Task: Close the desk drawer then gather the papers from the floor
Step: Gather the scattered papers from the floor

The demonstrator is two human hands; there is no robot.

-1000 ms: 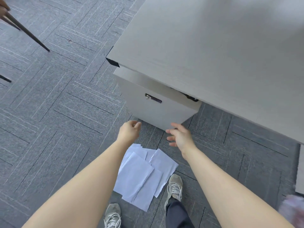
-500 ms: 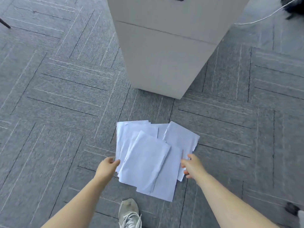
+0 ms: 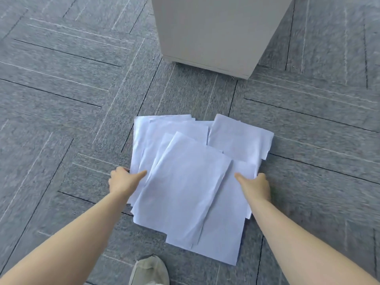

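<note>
Several white papers lie overlapped in a loose pile on the grey carpet in front of me. My left hand grips the pile's left edge, thumb on top and fingers at the edge. My right hand grips the right edge the same way. The papers still rest flat on the floor. The pale grey drawer cabinet stands beyond the pile at the top; only its lower front shows, flush and with no gap visible.
Grey carpet tiles with a line pattern surround the pile. The toe of my pale shoe sits at the bottom edge, just below the papers.
The view dropped from the desk and drawer down to the floor. Both hands came down from the drawer front to the pile and closed on its left and right edges.
</note>
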